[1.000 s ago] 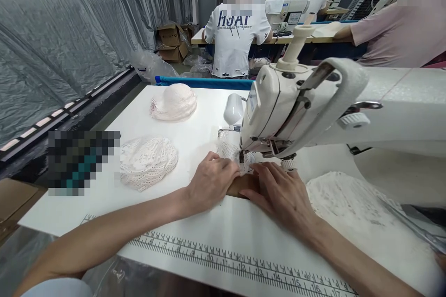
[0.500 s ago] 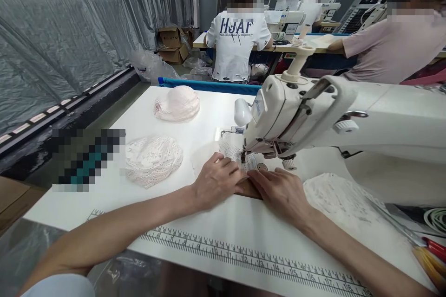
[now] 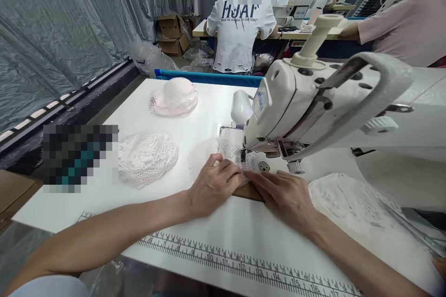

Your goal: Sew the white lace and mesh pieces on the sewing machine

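Since a second ago, the right hand [image 3: 287,197] has bunched its spread fingers beside the left hand [image 3: 213,184], at the near edge of the sheer white lace fabric [image 3: 230,147] beneath the white metal sewing machine [image 3: 275,106], probably to guide it; the left's fingers curl closed on the cloth, but whether the right's pinch it cannot be told. White openwork lace bundle [image 3: 148,160] lies on the white ruler-printed table [image 3: 205,111], silvery plastic curtain [image 3: 87,32] leftward.

The left hand [image 3: 213,186] grips white lace [image 3: 229,149], with the right hand [image 3: 287,197] just right of that grip and the sewing machine [image 3: 278,102] beyond.
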`<state>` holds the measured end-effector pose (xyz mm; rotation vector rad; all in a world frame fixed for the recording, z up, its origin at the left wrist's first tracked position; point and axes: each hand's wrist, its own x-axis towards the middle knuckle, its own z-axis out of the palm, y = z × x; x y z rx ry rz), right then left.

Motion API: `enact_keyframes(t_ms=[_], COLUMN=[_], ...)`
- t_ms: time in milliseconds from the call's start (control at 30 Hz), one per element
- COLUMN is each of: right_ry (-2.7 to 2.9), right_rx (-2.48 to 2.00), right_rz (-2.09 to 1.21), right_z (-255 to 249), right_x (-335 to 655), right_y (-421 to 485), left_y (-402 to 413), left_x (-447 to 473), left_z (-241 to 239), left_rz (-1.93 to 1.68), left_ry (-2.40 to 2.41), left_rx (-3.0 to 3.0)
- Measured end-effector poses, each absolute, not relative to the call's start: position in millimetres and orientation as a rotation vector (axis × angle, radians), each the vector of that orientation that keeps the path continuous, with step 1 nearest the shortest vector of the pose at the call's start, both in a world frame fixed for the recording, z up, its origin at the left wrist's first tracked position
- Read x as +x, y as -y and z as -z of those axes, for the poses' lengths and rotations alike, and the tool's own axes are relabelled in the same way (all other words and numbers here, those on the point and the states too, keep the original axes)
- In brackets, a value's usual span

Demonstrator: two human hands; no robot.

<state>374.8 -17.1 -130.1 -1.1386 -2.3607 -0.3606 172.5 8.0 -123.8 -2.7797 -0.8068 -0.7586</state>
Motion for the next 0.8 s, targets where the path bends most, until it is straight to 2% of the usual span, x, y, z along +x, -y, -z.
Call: enact_keyframes(t_ms=[600,800], right_ry=[2.366,2.339], right_rx=[-1.12,-1.104], right_rz=[0.281,0.221], right_z=[128.2,128.0], right_x=[379.7,379.9], right_y=[17.3,18.7], left_y=[0.1,-0.2], left_x=[173.9,173.9], left_z=[117.7,114.9], left_rz=[0.656,0.559], left_ry=[0.546,0.597], left_rx=[-2.605,-2.686])
